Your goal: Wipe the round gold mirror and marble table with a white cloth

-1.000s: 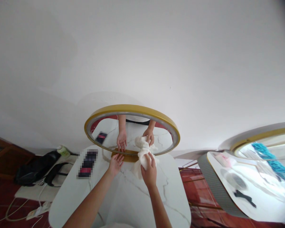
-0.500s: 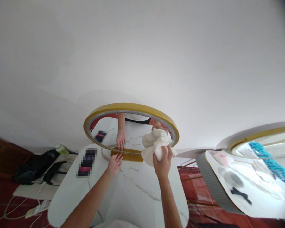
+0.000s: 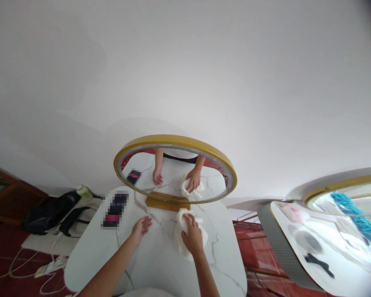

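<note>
"On the table [image 3: 160,264], where's the white cloth [image 3: 179,242]?"

"Right of centre, just nearer than the mirror's gold base [image 3: 162,203], bunched, no clear long axis."

"And the grip?"

"The right hand [image 3: 193,235] lies over it, fingers bent, grasping it. The left hand [image 3: 141,229], well apart to the left, is empty, fingers loosely curled."

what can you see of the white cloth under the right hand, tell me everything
The white cloth looks like soft, plain fabric, bunched and creased rather than spread flat. The person's right hand holds it from above and hides part of it, with loose folds showing around the fingers. It sits on the white, veined tabletop, by the right end of the mirror's gold base; whether they touch is unclear. Its reflection shows in the mirror.
</note>
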Demonstrator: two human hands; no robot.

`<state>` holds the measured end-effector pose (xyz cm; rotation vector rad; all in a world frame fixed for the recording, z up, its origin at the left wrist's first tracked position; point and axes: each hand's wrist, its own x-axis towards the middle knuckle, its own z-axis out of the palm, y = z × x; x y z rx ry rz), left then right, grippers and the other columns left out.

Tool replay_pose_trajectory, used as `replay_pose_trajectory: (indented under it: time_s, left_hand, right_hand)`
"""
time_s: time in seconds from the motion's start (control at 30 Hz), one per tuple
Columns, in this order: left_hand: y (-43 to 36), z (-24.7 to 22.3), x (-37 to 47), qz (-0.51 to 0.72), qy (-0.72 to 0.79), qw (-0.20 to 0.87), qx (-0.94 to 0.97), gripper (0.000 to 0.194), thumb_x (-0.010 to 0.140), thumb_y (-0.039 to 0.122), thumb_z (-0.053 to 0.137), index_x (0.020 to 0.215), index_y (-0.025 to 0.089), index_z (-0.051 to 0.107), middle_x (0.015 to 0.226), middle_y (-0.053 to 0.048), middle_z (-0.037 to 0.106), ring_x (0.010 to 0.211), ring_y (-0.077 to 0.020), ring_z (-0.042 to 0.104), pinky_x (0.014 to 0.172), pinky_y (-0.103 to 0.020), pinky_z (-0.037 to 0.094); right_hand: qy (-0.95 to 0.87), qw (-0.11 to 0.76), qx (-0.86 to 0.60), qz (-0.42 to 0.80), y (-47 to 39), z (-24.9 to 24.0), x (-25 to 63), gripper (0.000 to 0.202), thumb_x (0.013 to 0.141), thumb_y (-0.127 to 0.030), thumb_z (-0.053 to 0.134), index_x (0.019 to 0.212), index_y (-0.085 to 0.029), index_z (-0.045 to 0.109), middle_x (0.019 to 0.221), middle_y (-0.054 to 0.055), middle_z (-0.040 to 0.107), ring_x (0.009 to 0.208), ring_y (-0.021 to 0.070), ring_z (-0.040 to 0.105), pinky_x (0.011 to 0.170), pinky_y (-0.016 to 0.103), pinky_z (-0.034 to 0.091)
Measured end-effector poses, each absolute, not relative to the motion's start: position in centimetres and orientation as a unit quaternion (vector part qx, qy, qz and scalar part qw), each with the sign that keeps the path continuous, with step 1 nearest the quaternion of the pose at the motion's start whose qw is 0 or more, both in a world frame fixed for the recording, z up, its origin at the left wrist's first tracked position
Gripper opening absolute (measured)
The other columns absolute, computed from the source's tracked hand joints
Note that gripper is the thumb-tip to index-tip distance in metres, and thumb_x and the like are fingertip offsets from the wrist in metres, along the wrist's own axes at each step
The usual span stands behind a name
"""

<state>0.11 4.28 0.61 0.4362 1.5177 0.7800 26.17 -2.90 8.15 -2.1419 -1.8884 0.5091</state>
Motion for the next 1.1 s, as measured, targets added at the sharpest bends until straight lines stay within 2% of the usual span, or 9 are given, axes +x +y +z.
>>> replay_pose_trajectory:
  time_s: [0.13,0.2,0.27,0.37,0.47,0.6,0.8,0.97,1.1]
  left_hand:
    - [3.2,-0.1,0.1,0.353,0.693,0.548,0.309,0.024,0.077,0.025,0.045,0.092,0.015,0.06,0.089,-0.009,0.068,0.085,-0.0218,0.067,0.072,-0.034,0.05]
    - [2.1,-0.3,0.1,0.363,0.693,0.5,0.372,0.026,0.074,0.021,0.048,0.097,0.016,0.061,0.1,-0.009,0.066,0.099,-0.0228,0.062,0.085,-0.039,0.048]
    - [0.5,-0.7,-0.2,0.371,0.677,0.471,0.427,0.036,0.071,0.014,0.049,0.105,0.019,0.062,0.116,-0.007,0.061,0.117,-0.0219,0.052,0.101,-0.04,0.039]
    - [-2.5,-1.5,-1.4,0.332,0.621,0.377,0.602,0.053,0.074,0.007,0.046,0.123,0.023,0.056,0.133,-0.003,0.052,0.13,-0.02,0.039,0.113,-0.042,0.026]
    - [-4.8,-2.5,-3.3,0.236,0.547,0.222,0.772,0.061,0.082,0.009,0.039,0.139,0.029,0.039,0.145,0.001,0.041,0.136,-0.0197,0.031,0.113,-0.044,0.028]
    - [-4.7,-3.2,-5.4,0.168,0.493,0.135,0.843,0.063,0.087,0.012,0.036,0.145,0.032,0.023,0.149,0.003,0.034,0.137,-0.0188,0.029,0.111,-0.04,0.033]
    - [0.0,-3.6,-4.4,0.19,0.508,0.071,0.837,0.064,0.088,0.014,0.039,0.146,0.031,0.02,0.151,0.0,0.029,0.138,-0.0216,0.027,0.11,-0.043,0.034]
    - [3.8,-4.1,-1.9,0.229,0.54,0.049,0.808,0.064,0.088,0.013,0.038,0.146,0.031,0.019,0.153,-0.002,0.024,0.137,-0.0224,0.029,0.11,-0.046,0.032]
    - [5.0,-4.1,-1.0,0.226,0.552,0.049,0.801,0.063,0.089,0.015,0.037,0.146,0.032,0.02,0.154,-0.003,0.021,0.137,-0.0233,0.03,0.111,-0.047,0.029]
  right_hand:
    - [-0.629,0.033,-0.756,0.179,-5.2,5.4,25.6,0.073,0.065,-0.01,0.047,0.133,-0.039,0.039,0.145,-0.002,0.035,0.118,0.0263,0.045,0.085,0.04,0.042]
    - [-0.618,0.026,-0.767,0.174,-5.8,4.9,25.2,0.074,0.067,-0.012,0.046,0.135,-0.039,0.037,0.147,-0.001,0.032,0.12,0.0276,0.043,0.085,0.042,0.041]
    - [-0.609,0.025,-0.773,0.178,-6.1,5.0,24.7,0.071,0.068,-0.015,0.046,0.134,-0.039,0.038,0.147,-0.001,0.032,0.121,0.0286,0.043,0.085,0.043,0.041]
    - [-0.601,0.034,-0.778,0.18,-6.3,5.4,23.9,0.06,0.071,-0.024,0.048,0.129,-0.037,0.044,0.143,0.001,0.036,0.117,0.0292,0.047,0.083,0.044,0.041]
    - [-0.601,0.042,-0.78,0.169,-6.8,4.9,23.1,0.052,0.075,-0.033,0.05,0.127,-0.035,0.046,0.138,0.003,0.042,0.11,0.0275,0.053,0.083,0.043,0.041]
    - [-0.592,0.083,-0.792,0.124,-7.9,2.5,22.6,0.05,0.082,-0.035,0.047,0.132,-0.03,0.043,0.138,0.007,0.043,0.111,0.0263,0.054,0.09,0.042,0.04]
    - [-0.547,0.148,-0.817,0.105,-8.0,-1.6,23.1,0.052,0.083,-0.038,0.048,0.134,-0.028,0.042,0.141,0.009,0.04,0.117,0.0288,0.051,0.092,0.044,0.04]
    - [-0.499,0.203,-0.836,0.11,-7.7,-4.7,24.0,0.054,0.076,-0.034,0.049,0.13,-0.028,0.046,0.136,0.008,0.047,0.12,0.0301,0.05,0.089,0.044,0.043]
    - [-0.442,0.283,-0.845,0.099,-7.0,-5.0,24.2,0.05,0.081,-0.041,0.044,0.127,-0.022,0.046,0.13,0.011,0.053,0.123,0.0299,0.047,0.092,0.044,0.043]
